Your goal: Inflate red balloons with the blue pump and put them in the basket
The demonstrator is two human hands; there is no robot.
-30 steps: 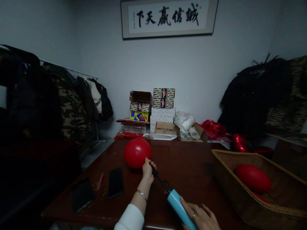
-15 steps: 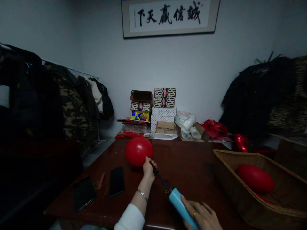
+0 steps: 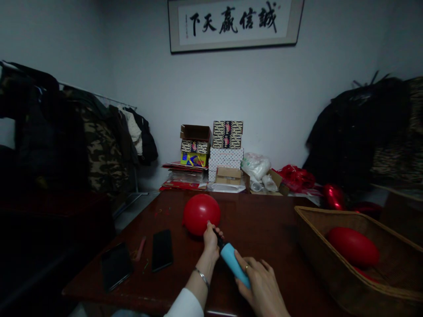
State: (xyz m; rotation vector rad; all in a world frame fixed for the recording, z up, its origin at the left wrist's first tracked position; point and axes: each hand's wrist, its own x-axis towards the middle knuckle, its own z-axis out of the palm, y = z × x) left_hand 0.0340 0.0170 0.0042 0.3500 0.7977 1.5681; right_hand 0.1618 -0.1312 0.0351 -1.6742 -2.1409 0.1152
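Pump [image 3: 235, 266], clasped by the fingers of the right hand [image 3: 259, 279], has slid closer to the left hand [image 3: 211, 240], whose fingers pinch the red balloon [image 3: 201, 211] at their eleven o'clock.

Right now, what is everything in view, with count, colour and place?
Table: 1, dark reddish brown, foreground
Round balloon: 1, red, at left hand
Pump: 1, light blue and black, in right hand
Phones: 2, black, table's left side
Stick: 1, dull red, between phones
Small bits: several, some green, near phones
Basket: 1, tan, right side
Oval balloon: 1, red, inside basket
Shiny thing: 1, red, behind basket
Boxes: several, mixed colours, by back wall
Plastic bag: 1, whitish, right of boxes
Bundle: 1, red, right of plastic bag
Coats: many, mostly dark, left and right
Framed writing: 1, black on white, back wall
Left hand: 1, bare, where round balloon meets pump
Right hand: 1, bare, around pump
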